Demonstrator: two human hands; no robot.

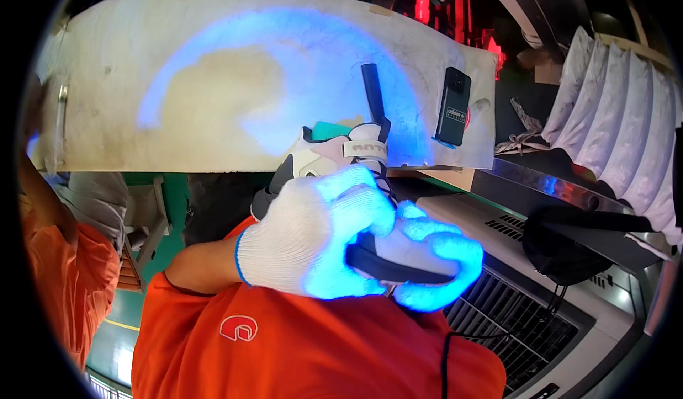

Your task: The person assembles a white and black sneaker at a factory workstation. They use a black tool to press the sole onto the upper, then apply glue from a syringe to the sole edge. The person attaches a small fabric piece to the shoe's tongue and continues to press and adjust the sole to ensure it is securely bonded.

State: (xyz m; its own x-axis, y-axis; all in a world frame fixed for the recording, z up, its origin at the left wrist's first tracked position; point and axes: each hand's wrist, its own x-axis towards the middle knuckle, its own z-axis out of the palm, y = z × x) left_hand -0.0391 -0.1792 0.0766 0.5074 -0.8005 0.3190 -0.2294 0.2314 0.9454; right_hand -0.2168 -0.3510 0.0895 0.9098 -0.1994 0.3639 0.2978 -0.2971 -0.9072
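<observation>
Two white-gloved hands close around a sneaker (334,158) just below the near edge of the worn workbench (142,114). Left hand (313,239) curls its fingers over the heel and sole, gripping firmly; right hand (434,264) cups the dark sole from beneath, fingers wrapped tight. Blue light glows on both gloves and on the workbench top. Beyond the sneaker, a dark handled tool (373,97) lies on the workbench, and a black phone-like device (453,106) rests just right of it. Another person's orange sleeve (67,278) shows left of the workbench's near edge.
</observation>
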